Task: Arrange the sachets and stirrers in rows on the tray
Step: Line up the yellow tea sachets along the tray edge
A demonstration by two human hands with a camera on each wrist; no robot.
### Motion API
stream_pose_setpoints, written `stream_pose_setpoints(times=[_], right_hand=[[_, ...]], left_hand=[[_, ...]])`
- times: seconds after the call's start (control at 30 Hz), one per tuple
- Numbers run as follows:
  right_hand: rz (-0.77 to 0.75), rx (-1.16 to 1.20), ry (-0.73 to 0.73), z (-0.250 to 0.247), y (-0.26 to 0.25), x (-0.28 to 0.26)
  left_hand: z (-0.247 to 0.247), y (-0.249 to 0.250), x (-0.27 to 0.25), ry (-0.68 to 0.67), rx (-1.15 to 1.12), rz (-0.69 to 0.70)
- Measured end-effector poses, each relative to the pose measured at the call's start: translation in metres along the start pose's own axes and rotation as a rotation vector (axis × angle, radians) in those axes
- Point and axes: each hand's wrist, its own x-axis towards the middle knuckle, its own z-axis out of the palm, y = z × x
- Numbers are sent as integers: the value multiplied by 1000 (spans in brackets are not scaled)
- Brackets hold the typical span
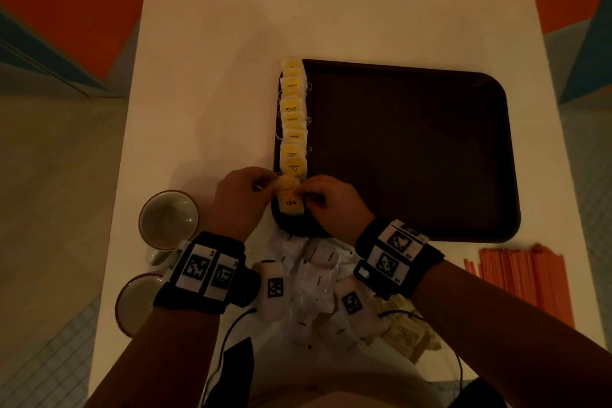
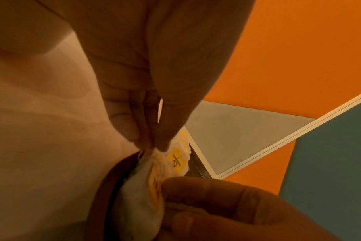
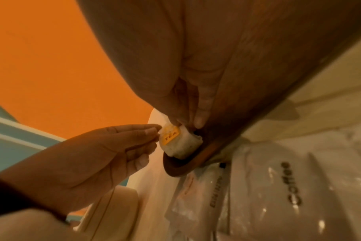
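Two hands are seen: a tea bag (image 1: 290, 196) is pinched by the left hand (image 1: 239, 200) and right hand (image 1: 332, 204) at a tray (image 1: 410, 149) corner, ending a row of tea bags (image 1: 292, 119).

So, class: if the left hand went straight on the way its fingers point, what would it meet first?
Probably the right hand: the left hand points across the tea bag both pinch.

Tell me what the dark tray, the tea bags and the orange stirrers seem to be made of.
Dark brown rounded tray: probably moulded plastic, matte, with a raised rolled rim. Yellow-labelled tea bags: thin white filter paper with strings, crinkling where both hands pinch one. Flat orange stirrers: too dim to tell plastic from painted wood.
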Motion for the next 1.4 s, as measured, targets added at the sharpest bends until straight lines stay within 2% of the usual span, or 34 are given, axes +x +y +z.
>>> stream_pose_setpoints(times=[0.1, 0.23, 0.37, 0.53, 0.77, 0.9, 1.0, 1.07, 1.23, 1.3, 1.4], right_hand=[[-10, -12, 34, -2, 1, 0], [9, 32, 28, -2, 3, 1], [4, 70, 30, 0, 2, -1], [-5, -5, 11, -5, 4, 3], [-25, -19, 53, -4, 5, 6], [66, 142, 149, -1, 8, 4], [80, 213, 98, 7, 7, 5], [67, 188, 90, 10, 7, 6], [114, 224, 229, -1, 6, 25], [117, 244, 203, -3, 5, 36], [38, 258, 165, 1, 2, 42]], left_hand=[[3, 2, 7, 47, 75, 35], [8, 0, 18, -1, 202, 32], [7, 2, 24, -28, 115, 7], [5, 9, 25, -17, -20, -4], [6, 10, 25, 7, -19, -11], [1, 2, 22, 59, -145, -33], [-1, 0, 20, 79, -207, -37], [-1, 0, 20, 79, -214, -39], [-3, 5, 28, 106, -86, 51], [-3, 7, 34, 128, -87, 59], [0, 9, 43, 127, -102, 52]])
